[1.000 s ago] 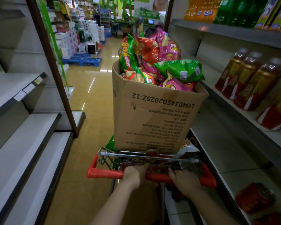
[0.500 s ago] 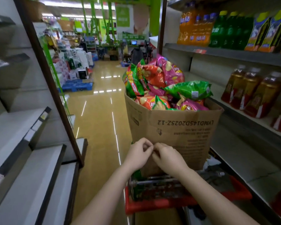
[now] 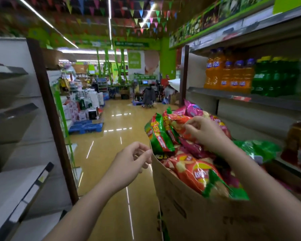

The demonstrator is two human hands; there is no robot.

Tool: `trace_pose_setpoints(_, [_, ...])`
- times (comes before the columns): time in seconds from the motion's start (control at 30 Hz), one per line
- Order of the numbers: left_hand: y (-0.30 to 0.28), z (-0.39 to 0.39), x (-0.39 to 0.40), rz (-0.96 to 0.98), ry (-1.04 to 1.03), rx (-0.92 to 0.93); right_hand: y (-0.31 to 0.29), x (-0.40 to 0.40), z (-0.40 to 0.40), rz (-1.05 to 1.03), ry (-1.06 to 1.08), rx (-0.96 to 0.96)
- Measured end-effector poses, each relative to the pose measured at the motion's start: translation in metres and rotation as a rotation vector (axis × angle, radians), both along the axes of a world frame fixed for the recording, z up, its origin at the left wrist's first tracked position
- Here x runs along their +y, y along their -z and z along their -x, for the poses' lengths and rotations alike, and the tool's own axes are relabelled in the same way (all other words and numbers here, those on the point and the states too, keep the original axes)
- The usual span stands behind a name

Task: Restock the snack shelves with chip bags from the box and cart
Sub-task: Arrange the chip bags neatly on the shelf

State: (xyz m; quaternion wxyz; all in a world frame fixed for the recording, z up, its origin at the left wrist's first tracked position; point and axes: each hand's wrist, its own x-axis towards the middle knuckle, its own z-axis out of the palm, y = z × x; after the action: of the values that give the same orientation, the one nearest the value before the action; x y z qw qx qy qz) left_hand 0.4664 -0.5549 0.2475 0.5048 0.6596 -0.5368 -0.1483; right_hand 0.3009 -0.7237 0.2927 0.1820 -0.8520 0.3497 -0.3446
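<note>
Chip bags (image 3: 195, 173) are heaped in an open cardboard box (image 3: 189, 211) on the right of the aisle — red, green and pink ones piled well above its rim. An upright green bag (image 3: 159, 134) leans at the box's far left corner, and a big red bag (image 3: 196, 173) lies on top near the front. The person's right hand (image 3: 204, 130) reaches over the pile with fingers curled down onto a red bag near the top; whether it really grips the bag, I cannot tell. The left hand (image 3: 130, 162) hangs just beside the box's left edge, fingers loosely curled, holding nothing. To the left stand bare grey shelves (image 3: 16, 185) with price strips. On the right, a shelf carries orange soda bottles (image 3: 228, 73) and green bottles (image 3: 271, 77) — lower down, amber bottles (image 3: 299, 141) stand beside the box. A glossy yellow floor (image 3: 111, 153) runs ahead to a blue pallet (image 3: 86, 126).
</note>
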Motion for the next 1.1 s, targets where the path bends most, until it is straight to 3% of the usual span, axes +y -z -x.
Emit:
trace_pose_setpoints(0.13, [0.003, -0.045, -0.015, -0.012, 0.007, 0.031, -0.009, -0.059, -0.039, 0.102, 0.23, 0.162])
trace_pose_setpoints(0.23, [0.008, -0.075, -0.032, -0.026, 0.039, 0.062, -0.006, -0.095, -0.077, 0.235, 0.365, 0.424])
trace_pose_setpoints(0.33, [0.01, -0.104, -0.049, -0.034, 0.082, 0.085, 0.004, -0.123, -0.102, 0.158, 0.419, 0.682])
trace_pose_setpoints(0.4, [0.012, -0.125, -0.057, -0.031, 0.13, 0.078, 0.01, -0.133, -0.111, 0.157, 0.453, 0.717])
trace_pose_setpoints(0.53, [0.009, -0.157, -0.07, -0.05, 0.194, 0.084, -0.005, -0.128, -0.109, 0.165, 0.512, 0.663])
trace_pose_setpoints(0.7, [-0.006, -0.175, -0.091, -0.016, 0.266, 0.077, -0.056, -0.094, -0.083, 0.076, 0.548, 0.398])
trace_pose_setpoints(0.93, [-0.037, -0.171, -0.14, -0.05, 0.379, 0.113, -0.126, -0.031, -0.103, -0.108, 0.151, -0.08])
trace_pose_setpoints(1.1, [-0.048, -0.189, -0.154, 0.006, 0.417, 0.43, -0.129, -0.05, -0.157, -0.29, -0.099, -0.289])
